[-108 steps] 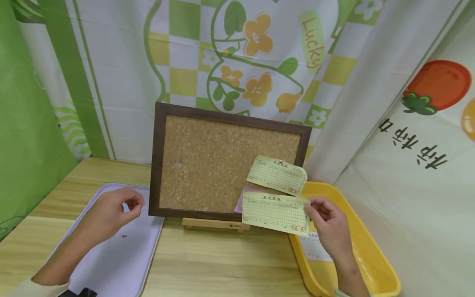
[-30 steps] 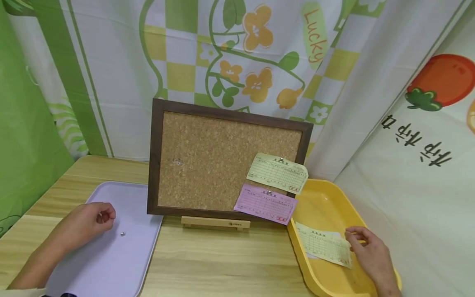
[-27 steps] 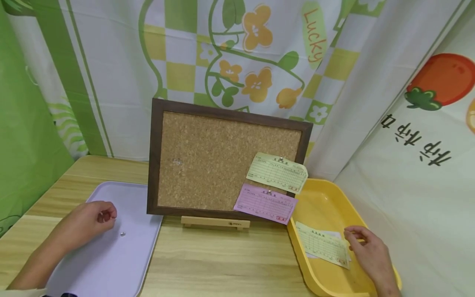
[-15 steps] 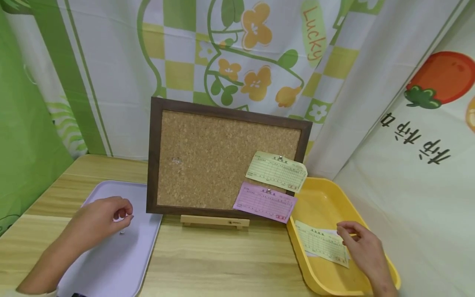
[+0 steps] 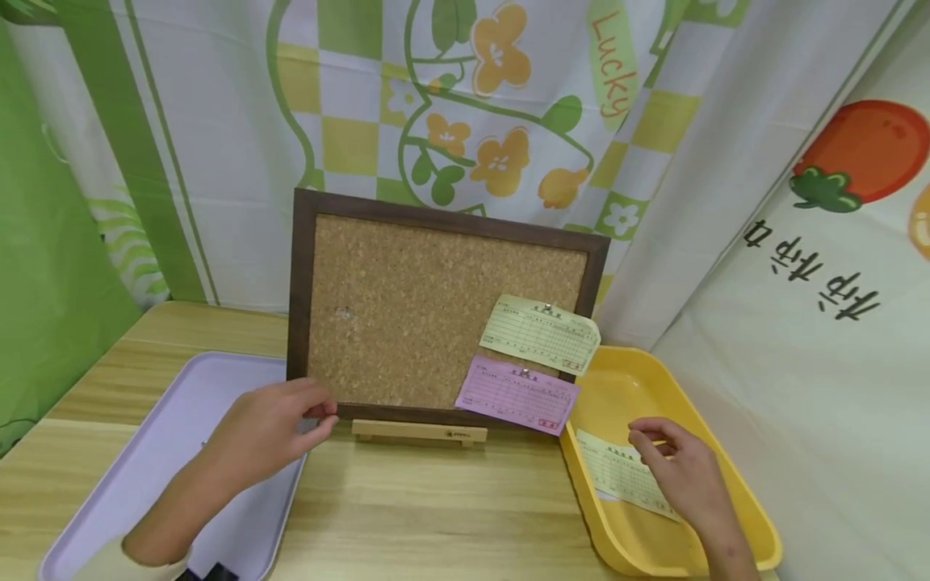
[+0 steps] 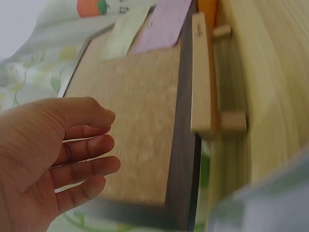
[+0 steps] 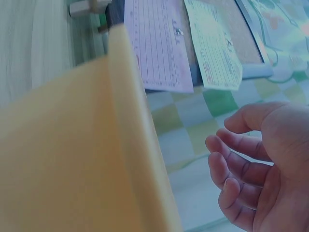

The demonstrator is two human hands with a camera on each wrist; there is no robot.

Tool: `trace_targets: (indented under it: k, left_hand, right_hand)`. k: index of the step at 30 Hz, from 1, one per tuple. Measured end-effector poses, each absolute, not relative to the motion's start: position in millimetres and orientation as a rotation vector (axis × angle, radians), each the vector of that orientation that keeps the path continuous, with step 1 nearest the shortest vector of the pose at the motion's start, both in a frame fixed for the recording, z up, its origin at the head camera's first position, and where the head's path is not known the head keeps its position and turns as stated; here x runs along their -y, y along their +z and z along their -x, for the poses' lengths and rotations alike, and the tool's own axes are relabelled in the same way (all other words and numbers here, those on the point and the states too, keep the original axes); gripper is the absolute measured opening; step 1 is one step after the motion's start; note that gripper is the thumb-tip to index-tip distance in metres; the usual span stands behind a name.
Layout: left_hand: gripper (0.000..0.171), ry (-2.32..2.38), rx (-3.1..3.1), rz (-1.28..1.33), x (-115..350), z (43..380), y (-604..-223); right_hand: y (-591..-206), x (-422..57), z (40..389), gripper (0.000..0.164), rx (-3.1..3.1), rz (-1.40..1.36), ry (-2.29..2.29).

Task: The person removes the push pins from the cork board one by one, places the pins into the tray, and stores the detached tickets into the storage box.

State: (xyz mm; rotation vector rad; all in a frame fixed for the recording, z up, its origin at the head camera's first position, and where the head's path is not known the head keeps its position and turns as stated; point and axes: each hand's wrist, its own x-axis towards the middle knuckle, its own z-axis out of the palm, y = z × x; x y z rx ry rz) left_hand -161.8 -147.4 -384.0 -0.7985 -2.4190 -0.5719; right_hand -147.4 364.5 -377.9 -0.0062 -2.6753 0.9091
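My left hand (image 5: 269,432) hovers before the lower left corner of the framed cork board (image 5: 407,315), its fingers loosely curled; in the left wrist view nothing shows between them. My right hand (image 5: 686,476) is over the yellow tray (image 5: 763,532), fingers relaxed and holding nothing. Below it a pale green receipt slip (image 5: 617,468) lies in the tray, partly hidden by the hand, with a whitish paper edge under it. On the board's right side, a pale green slip (image 5: 538,335) hangs from a metal pin (image 5: 548,308). Lower, a pink slip (image 5: 516,395) hangs from another pin (image 5: 525,372).
A lilac tray (image 5: 174,403) lies at the left, partly under my left forearm, with a tiny metal piece (image 5: 204,442) on it. The board leans on a wooden stand (image 5: 417,432) on the wood-grain table (image 5: 436,516). A patterned curtain (image 5: 349,145) hangs behind.
My right hand carried a pale green slip from the board's front into the yellow tray and let go, uncovering the pink slip. Lately my left hand moved right, from lilac tray to board; my right shifted slightly left.
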Motion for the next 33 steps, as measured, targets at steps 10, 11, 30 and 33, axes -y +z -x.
trace_targets:
  k: [10,11,30,33]
  left_hand:
    - [0.014,-0.6,2.366,0.952,80,174,-388]
    - [0.014,-0.601,2.363,0.967,71,175,-389]
    - [0.01,-0.482,2.263,0.96,-42,201,-399]
    - [0.012,-0.463,2.257,0.933,-53,208,-399]
  right_hand:
    - [-373,-348,153,0.022,2.687,-0.071,0.865]
    - [-373,-347,153,0.022,2.685,-0.069,0.857]
    - [-370,-314,175,0.034,2.713,-0.101,0.927]
    - [-370,-311,179,0.033,2.723,-0.064,0.933]
